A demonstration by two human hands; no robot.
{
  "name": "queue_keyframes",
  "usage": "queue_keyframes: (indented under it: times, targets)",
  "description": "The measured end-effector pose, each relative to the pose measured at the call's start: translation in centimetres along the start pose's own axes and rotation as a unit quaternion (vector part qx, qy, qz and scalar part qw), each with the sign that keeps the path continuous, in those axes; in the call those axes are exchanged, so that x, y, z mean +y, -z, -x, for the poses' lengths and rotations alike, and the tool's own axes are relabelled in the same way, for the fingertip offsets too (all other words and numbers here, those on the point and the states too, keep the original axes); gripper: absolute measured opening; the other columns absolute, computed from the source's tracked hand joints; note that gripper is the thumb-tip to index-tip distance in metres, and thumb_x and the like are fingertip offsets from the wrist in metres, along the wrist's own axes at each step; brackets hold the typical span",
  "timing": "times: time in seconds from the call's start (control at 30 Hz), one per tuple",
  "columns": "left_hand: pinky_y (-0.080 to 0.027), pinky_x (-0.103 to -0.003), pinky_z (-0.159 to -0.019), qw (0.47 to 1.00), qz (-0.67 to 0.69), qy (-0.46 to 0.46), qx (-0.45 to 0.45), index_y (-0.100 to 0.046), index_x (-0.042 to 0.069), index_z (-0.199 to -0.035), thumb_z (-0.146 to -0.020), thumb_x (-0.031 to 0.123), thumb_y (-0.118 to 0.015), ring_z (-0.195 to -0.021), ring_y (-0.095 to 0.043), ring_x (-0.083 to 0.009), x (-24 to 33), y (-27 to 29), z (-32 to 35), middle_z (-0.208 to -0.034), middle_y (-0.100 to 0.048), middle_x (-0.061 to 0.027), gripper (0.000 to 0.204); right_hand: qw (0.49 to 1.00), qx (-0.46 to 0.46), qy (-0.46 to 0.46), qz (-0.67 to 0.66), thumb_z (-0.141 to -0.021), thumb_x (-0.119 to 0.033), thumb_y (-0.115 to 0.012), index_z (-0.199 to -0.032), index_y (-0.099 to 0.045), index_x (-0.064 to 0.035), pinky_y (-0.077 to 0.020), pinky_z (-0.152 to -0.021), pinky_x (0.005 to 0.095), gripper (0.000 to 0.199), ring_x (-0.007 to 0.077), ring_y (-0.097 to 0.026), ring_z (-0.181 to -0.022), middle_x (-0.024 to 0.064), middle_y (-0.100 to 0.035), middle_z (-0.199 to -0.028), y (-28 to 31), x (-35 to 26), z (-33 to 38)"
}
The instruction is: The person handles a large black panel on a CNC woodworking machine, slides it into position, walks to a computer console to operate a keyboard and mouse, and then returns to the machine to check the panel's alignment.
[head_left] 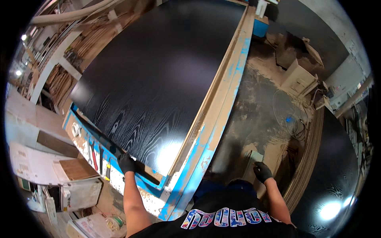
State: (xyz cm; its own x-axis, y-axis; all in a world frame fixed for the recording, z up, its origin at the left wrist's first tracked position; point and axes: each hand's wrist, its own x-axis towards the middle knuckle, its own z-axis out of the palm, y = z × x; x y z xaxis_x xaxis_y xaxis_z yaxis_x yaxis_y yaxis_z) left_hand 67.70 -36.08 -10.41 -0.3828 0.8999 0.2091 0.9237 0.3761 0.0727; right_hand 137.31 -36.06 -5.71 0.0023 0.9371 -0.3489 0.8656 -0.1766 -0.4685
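A large black wood-grain panel (158,79) lies on a blue-and-tan framed bench (206,146). My left hand (126,162), in a black glove, is at the panel's near edge, its fingers closed over that edge and partly lost against the dark surface. Out to my right, my gloved right hand (262,171) hangs above the floor with its fingers curled; anything inside them is hidden. Beside the left hand, the bench's worn edge strip bears a yellow-handled tool (108,170), a red-handled tool (94,158) and a white ring-shaped item (76,129).
A stack of boards (305,162) with a black top panel (335,174) stands on the right. Cables (295,127) and a light box-shaped piece (298,79) lie on the dusty floor. To the left are timber racks (59,71) and a white cabinet (81,194).
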Motion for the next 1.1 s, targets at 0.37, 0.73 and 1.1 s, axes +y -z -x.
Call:
queue_keyframes:
  times: [0.37, 0.73, 1.1]
  targets:
    - [-0.039, -0.043, -0.096, 0.999, 0.018, 0.009, -0.035, -0.068, 0.009, -0.095, -0.074, 0.016, -0.061, -0.098, -0.06, -0.0344, -1.2, -0.7, -0.3, -0.097, -0.067, -0.0175, 0.023, 0.995, -0.055, 0.061, 0.064, -0.09, -0.028, -0.057, -0.122, -0.061, -0.0102, -0.0478, -0.093, 0.0404, 0.037, 0.0326, -0.061, -0.109, 0.0159, -0.063, -0.119, 2.5, 0.7, -9.4]
    - [-0.049, -0.043, -0.079, 0.866, 0.158, 0.473, -0.022, -0.067, 0.0, -0.106, -0.084, 0.019, -0.058, -0.089, -0.065, -0.0351, 1.4, 3.8, -7.5, -0.103, -0.069, -0.0202, 0.03, 0.984, -0.149, -0.073, 0.07, -0.094, -0.034, -0.046, -0.135, -0.051, -0.0083, -0.0366, -0.107, 0.0415, 0.048, 0.0343, -0.049, -0.126, 0.0178, -0.048, -0.14, 7.3, 10.8, -19.1]
    - [-0.009, -0.051, -0.116, 0.995, -0.034, 0.031, -0.093, -0.027, 0.008, -0.15, -0.096, 0.047, -0.037, -0.146, -0.016, -0.0344, 39.5, -0.9, -20.0, -0.157, -0.02, -0.0164, 0.068, 0.991, -0.007, -0.049, -0.123, -0.088, -0.026, -0.056, -0.115, -0.064, -0.0084, -0.0449, -0.096, 0.041, 0.033, 0.037, -0.058, -0.111, 0.0182, -0.063, -0.116, 13.4, 16.7, -33.1]
